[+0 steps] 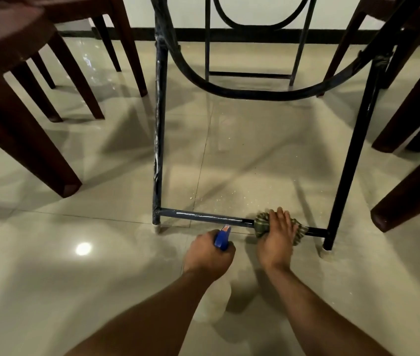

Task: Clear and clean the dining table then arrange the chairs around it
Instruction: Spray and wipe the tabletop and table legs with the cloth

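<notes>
Table frame [255, 93] stands ahead on the tiled floor [49, 291], and cleaning has reached its lowest near bar [203, 217]: the right hand [278, 240] wraps a checked cloth [263, 224] around it, while the left hand [207, 253] is closed on a blue spray bottle [221, 240]. Crumbs [216, 199] lie beyond the bar, and the chairs [18, 80] at left and right look not yet arranged, so that step seems left.

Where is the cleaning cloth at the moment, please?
The cloth is wrapped over the table frame's low crossbar, lower right of centre, under the right hand, near the frame's right leg.
</notes>
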